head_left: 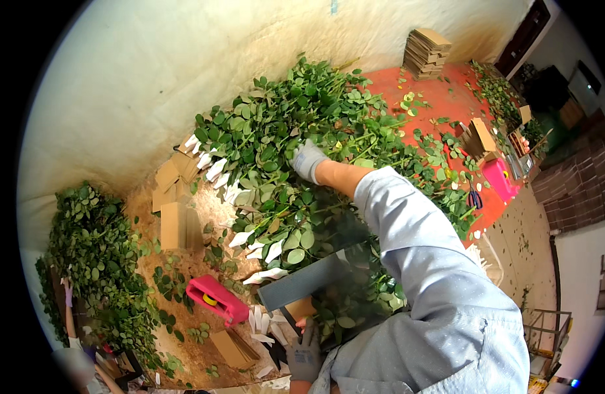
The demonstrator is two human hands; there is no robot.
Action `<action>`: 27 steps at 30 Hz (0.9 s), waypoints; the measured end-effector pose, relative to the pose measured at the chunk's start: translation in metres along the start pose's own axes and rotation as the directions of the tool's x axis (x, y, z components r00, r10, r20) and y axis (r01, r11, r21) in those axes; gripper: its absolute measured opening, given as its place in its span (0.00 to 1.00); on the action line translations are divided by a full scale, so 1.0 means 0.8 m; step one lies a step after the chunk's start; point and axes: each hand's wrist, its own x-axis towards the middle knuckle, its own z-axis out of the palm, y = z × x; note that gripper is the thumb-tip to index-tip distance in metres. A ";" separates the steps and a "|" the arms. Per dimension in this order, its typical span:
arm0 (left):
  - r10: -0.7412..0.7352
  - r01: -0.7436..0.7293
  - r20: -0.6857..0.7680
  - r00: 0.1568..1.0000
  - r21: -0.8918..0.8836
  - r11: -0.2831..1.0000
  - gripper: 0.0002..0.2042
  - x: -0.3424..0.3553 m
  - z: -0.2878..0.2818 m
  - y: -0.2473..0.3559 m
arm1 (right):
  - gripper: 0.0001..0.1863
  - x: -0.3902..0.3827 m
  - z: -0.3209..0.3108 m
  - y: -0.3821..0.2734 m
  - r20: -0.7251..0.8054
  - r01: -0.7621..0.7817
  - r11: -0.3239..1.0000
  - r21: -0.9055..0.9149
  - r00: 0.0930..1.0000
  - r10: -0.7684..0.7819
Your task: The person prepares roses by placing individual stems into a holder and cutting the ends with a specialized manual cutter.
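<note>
My right hand (307, 161), in a grey glove, reaches into a large pile of leafy green stems (263, 125), fingers curled among the leaves; what they hold is hidden. White pointed wrappers (217, 169) line the pile's left side. My gloved left hand (304, 351) is low at the centre, fingers closed beside a dark grey trough (301, 281) that has cardboard and leaves in it. A small pinkish thing (302, 323) shows at its fingertips, too small to name. A pink tool (217, 299) with a yellow part lies to the left.
Cardboard pieces (174, 223) lie left of the pile. A cardboard stack (426, 52) stands on the red surface (440, 98). Scissors (474, 200) and another pink tool (499, 180) are at right. Another person's gloved hand (67, 295) is at far left, beside more foliage (99, 249).
</note>
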 end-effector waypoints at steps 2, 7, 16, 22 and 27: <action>-0.028 0.027 -0.015 0.999 -0.067 0.997 0.34 -0.002 -0.011 0.006 | 0.14 -0.016 -0.045 0.017 -0.022 -0.039 0.997 0.064 0.999 0.040; -0.018 0.017 -0.004 1.000 -0.156 0.988 0.37 0.005 -0.051 0.018 | 0.12 -0.086 -0.100 0.106 -0.486 -0.097 0.995 0.022 0.869 0.095; 0.014 -0.042 -0.156 0.988 -0.173 0.984 0.36 -0.013 0.000 0.000 | 0.11 -0.329 -0.252 -0.005 -0.388 0.091 0.987 -0.134 0.911 -0.137; -0.096 0.097 0.017 0.995 -0.221 0.970 0.28 -0.016 -0.012 0.009 | 0.14 -0.420 -0.162 -0.116 0.095 0.231 0.973 -0.012 0.969 -0.229; -0.088 0.079 -0.026 0.996 -0.240 0.968 0.27 -0.015 -0.021 0.013 | 0.13 -0.394 -0.016 -0.136 0.236 0.178 0.959 0.220 0.944 -0.229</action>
